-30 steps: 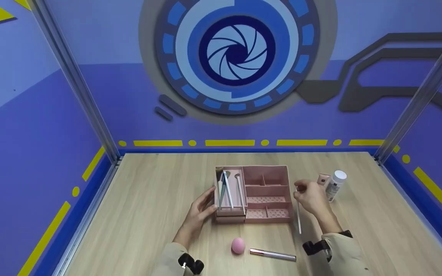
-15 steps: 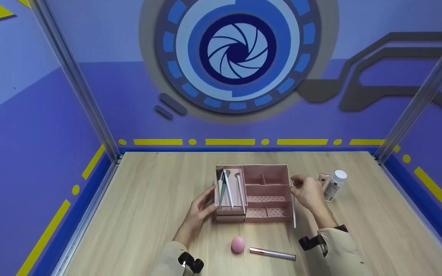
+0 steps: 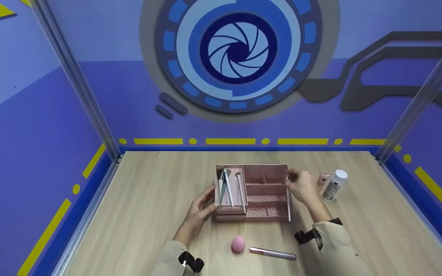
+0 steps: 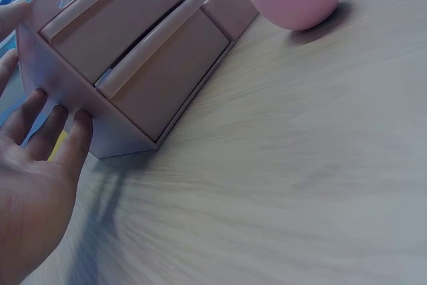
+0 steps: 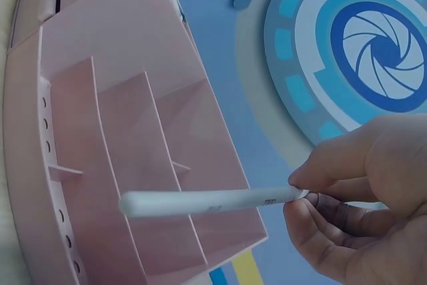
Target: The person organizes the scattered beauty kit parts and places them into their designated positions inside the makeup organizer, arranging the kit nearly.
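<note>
My right hand (image 3: 303,186) pinches a white-handled makeup brush (image 3: 289,207) near its upper end. The handle points toward me over the right edge of the pink organizer (image 3: 265,219). In the right wrist view the brush handle (image 5: 200,201) crosses in front of the open compartments, and the fingers cover the brush's other end. My left hand (image 3: 198,215) touches the organizer's left side with its fingertips, the fingers extended, as the left wrist view also shows. Several makeup brushes (image 3: 229,191) lie in the organizer's left top tray.
In front of the organizer, a pink egg-shaped sponge (image 3: 238,244) and a silver tube (image 3: 272,253) lie on the wooden table (image 3: 148,184). A white-capped bottle (image 3: 334,186) and a small pink tube (image 3: 324,178) stand right of my right hand.
My right hand has moved left with the brush, from beside the organizer to its right edge. The left hand stays at the organizer's side.
</note>
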The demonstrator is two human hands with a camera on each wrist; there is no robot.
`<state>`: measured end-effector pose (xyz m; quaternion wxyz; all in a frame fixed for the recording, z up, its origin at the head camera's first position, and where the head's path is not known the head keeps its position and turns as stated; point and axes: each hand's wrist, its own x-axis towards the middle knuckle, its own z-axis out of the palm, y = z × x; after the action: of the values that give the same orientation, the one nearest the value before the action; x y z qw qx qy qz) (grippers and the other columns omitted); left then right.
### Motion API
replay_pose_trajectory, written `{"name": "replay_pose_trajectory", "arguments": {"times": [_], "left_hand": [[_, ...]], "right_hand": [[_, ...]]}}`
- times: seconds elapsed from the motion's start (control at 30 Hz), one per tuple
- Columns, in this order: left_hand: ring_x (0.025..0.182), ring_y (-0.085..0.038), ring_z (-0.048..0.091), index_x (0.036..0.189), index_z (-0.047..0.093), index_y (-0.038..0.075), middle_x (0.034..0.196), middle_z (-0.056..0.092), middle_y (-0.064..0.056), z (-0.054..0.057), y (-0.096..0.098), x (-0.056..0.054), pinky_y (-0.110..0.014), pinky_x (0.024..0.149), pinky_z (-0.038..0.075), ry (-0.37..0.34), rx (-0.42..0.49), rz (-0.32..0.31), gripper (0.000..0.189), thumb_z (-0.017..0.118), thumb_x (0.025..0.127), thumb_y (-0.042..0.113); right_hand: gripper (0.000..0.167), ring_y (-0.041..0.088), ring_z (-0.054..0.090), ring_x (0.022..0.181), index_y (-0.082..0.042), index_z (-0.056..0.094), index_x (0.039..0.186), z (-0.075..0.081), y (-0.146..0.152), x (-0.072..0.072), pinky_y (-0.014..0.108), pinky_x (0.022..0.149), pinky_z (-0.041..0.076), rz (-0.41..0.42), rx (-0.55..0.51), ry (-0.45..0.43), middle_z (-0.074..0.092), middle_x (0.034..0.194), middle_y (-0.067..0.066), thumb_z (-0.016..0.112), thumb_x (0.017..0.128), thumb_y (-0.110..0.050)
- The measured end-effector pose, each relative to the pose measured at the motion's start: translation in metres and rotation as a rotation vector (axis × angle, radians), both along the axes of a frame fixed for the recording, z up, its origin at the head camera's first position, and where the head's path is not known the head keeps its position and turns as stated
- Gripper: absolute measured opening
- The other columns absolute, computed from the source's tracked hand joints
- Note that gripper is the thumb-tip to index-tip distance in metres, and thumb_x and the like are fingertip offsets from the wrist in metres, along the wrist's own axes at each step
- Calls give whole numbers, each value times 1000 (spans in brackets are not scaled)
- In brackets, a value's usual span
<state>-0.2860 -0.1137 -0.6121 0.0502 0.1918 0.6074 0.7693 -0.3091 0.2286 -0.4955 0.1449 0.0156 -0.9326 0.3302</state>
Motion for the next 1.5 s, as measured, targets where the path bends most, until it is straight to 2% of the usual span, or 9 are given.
{"name": "replay_pose_trajectory", "arguments": {"times": [0.13,0.3,0.63,0.87,1.1,1.37,1.5], "left_hand": [[145,-34,28,150,34,3,158,28,-18,-1,-1,0,-44,119,24,9,-13,4,66,63,92,8],[145,-35,27,150,33,4,159,27,-17,-1,-1,0,-46,119,25,14,-24,3,65,62,93,9],[145,-35,28,151,33,5,159,26,-18,-2,2,1,-33,113,37,-30,27,-18,66,63,92,9],[146,-35,25,151,31,4,159,26,-18,-2,1,2,-46,119,26,-4,10,-23,65,60,93,8],[147,-31,25,152,33,8,160,27,-13,0,2,3,-44,119,25,-37,-7,-19,66,62,93,12],[146,-34,24,151,31,3,159,27,-18,0,0,1,-52,120,17,9,-4,-15,65,61,93,8],[146,-36,24,150,31,0,158,25,-20,-1,-1,0,-53,120,16,33,-8,-12,65,61,93,7]], "right_hand": [[28,25,67,80,-4,73,101,2,-4,-1,39,73,55,7,4,22,73,86,11,67,74,-5],[29,26,69,80,-6,74,104,6,-12,-3,42,74,56,14,6,24,74,88,11,66,76,-8],[33,25,70,81,-2,72,107,16,-32,-10,40,74,59,48,-48,45,74,91,13,65,75,-4],[34,27,70,81,0,72,108,20,-44,-13,38,72,60,65,-114,44,74,92,16,65,74,-1],[35,28,70,82,4,70,109,22,-56,-18,32,66,61,87,-178,19,73,94,19,63,75,3],[33,28,70,81,5,71,106,25,-70,-23,36,71,61,98,-191,51,73,92,19,65,73,4],[33,29,70,81,5,71,106,26,-74,-25,38,72,60,102,-189,62,73,92,20,65,74,4]]}}
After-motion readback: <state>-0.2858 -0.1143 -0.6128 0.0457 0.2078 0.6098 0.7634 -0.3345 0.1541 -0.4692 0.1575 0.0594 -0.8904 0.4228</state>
